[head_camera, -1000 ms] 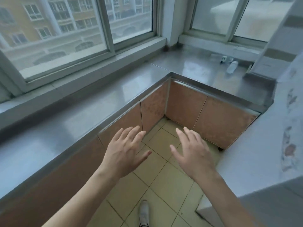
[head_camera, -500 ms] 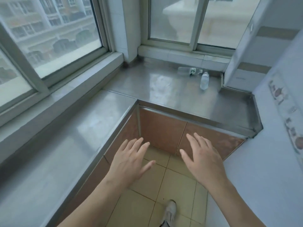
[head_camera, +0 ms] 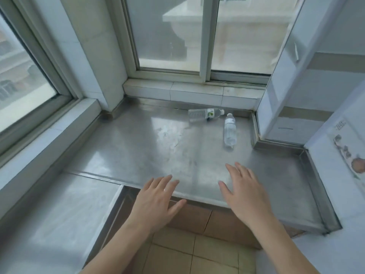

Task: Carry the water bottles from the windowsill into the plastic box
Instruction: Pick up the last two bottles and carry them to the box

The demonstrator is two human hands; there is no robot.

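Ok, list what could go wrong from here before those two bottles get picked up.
1. Both bottles lie on their sides on smooth steel: the green-label bottle and the plain bottle may roll away when nudged.
2. Their caps nearly meet by the right wall, so grabbing one could knock the other.
3. The left hand and right hand are open at the counter's near edge; reaching the back corner probably means leaning.

bottle labels too small to read; wall poster blurred, cut by right edge
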